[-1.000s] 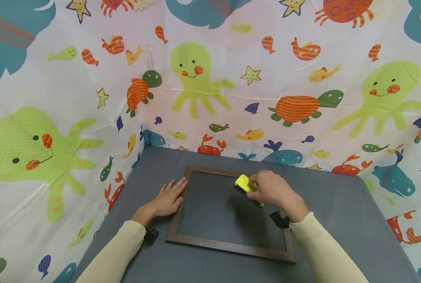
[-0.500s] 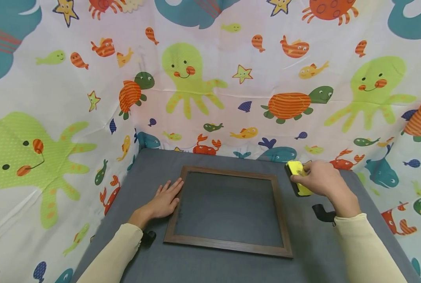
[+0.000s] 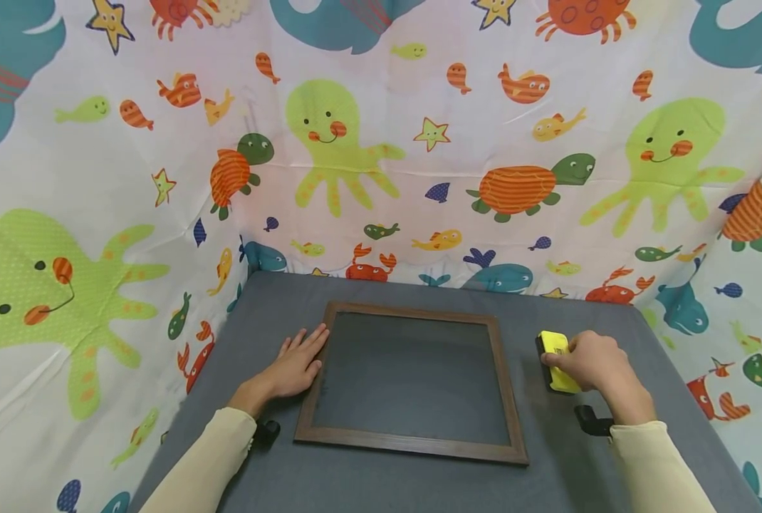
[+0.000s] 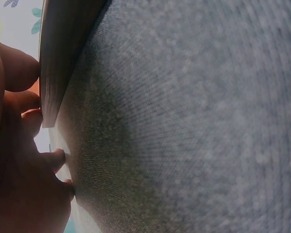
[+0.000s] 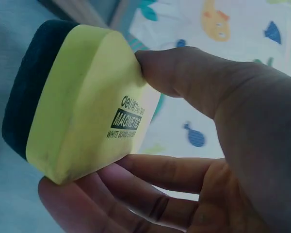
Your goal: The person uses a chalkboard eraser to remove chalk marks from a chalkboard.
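A small blackboard (image 3: 413, 374) with a brown wooden frame (image 3: 512, 399) lies flat on the grey cloth. My left hand (image 3: 291, 367) rests at the frame's left side, fingers extended with the tips on the wood. The left wrist view shows the thumb and fingers against the frame's edge (image 4: 63, 58), close over the cloth. To the right of the board, my right hand (image 3: 602, 367) pinches a yellow whiteboard eraser (image 3: 557, 360) between thumb and fingers. In the right wrist view its dark felt pad (image 5: 36, 87) faces left and printed lettering shows on the yellow body.
Grey cloth (image 3: 406, 491) covers the table around the board. A white curtain (image 3: 355, 235) printed with sea animals hangs along the back and both sides. Dark wrist-camera mounts (image 3: 592, 422) sit under both wrists.
My right hand has carried the eraser from over the board out past its right edge, then a little nearer to me. The left hand has stayed on the frame.
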Action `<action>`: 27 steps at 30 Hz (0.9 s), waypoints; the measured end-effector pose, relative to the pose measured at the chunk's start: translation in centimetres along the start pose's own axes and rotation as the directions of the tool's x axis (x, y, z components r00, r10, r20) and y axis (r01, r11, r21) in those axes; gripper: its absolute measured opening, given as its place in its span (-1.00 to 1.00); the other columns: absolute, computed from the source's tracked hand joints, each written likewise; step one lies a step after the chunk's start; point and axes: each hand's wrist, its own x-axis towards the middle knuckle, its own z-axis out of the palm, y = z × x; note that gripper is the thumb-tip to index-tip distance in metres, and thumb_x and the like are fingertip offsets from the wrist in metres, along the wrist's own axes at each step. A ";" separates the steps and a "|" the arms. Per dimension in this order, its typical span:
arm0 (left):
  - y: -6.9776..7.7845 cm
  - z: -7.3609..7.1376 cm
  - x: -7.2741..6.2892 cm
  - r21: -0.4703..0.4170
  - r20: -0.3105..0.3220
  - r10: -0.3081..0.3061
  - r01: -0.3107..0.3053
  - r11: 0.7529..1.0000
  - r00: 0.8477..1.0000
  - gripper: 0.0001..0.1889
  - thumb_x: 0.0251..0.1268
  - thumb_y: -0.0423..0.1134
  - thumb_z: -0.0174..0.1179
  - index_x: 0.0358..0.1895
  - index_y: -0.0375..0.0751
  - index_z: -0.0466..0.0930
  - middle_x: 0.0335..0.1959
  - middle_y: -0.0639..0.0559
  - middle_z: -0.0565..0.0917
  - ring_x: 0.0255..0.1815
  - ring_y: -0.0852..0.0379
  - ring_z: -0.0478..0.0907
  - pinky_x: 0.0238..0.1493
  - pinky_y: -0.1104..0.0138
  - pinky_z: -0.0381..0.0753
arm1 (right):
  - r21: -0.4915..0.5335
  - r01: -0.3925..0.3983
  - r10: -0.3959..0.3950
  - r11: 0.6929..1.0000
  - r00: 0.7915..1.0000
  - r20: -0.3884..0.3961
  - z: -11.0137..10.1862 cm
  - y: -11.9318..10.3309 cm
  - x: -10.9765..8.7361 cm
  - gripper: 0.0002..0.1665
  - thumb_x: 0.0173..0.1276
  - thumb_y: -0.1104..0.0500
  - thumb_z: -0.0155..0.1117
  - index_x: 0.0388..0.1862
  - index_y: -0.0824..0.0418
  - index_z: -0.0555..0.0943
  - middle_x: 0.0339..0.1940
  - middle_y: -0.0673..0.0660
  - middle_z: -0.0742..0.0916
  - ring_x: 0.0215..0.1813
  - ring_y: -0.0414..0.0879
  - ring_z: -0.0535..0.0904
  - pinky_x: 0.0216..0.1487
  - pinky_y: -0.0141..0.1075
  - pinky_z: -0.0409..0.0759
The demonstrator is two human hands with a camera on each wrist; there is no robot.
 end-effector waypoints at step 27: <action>0.8 -0.8 -0.7 0.041 0.027 -0.010 0.009 0.999 1.000 -0.29 0.74 -0.25 -0.01 0.80 -0.27 0.02 0.85 -0.21 -0.01 0.80 -0.56 -0.14 0.65 -0.52 -0.21 | -0.008 -0.085 0.085 0.996 0.992 0.088 6.5 1.5 0.3 -0.07 0.38 -0.26 0.54 0.06 0.63 0.53 -0.31 0.31 0.61 -0.28 0.16 0.58 -0.33 -0.14 0.58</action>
